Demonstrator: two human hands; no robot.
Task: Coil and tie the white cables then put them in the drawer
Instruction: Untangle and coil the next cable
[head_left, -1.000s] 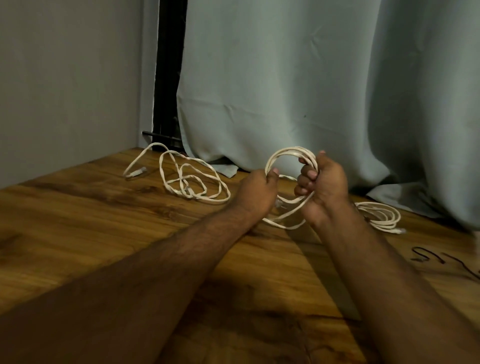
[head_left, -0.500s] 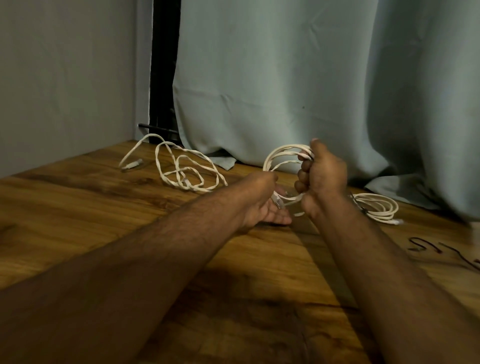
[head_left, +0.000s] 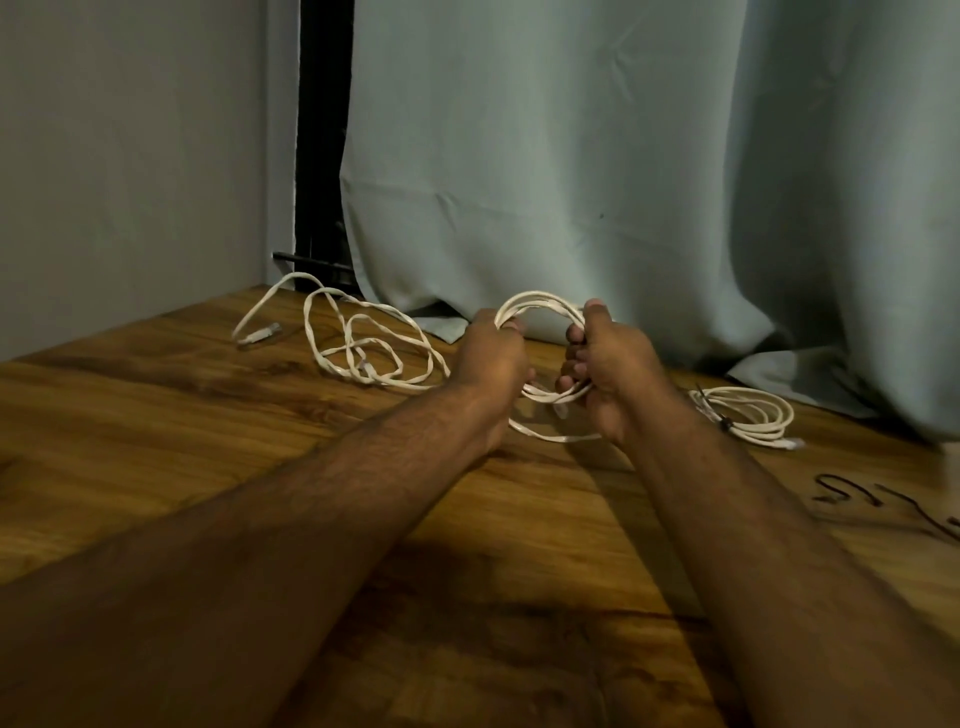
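A white cable coil (head_left: 540, 300) stands upright between my hands above the wooden table (head_left: 156, 415). My left hand (head_left: 491, 364) grips the coil's left side near the top. My right hand (head_left: 610, 371) holds its right side, fingers curled round the strands. A loose end of this cable trails on the table below my hands. A second white cable (head_left: 363, 348) lies loose and tangled at the back left. A third white cable (head_left: 748, 415), coiled and bound with a dark tie, lies at the right. No drawer is in view.
A pale curtain (head_left: 623, 182) hangs behind the table and rests on its back edge. A grey wall (head_left: 130, 156) closes the left side. Thin black ties (head_left: 841, 491) lie on the table at the right.
My left hand rose from the table, where it lay lower and palm-up, and took hold of the coil's left side. The coil now stands wider between both hands.
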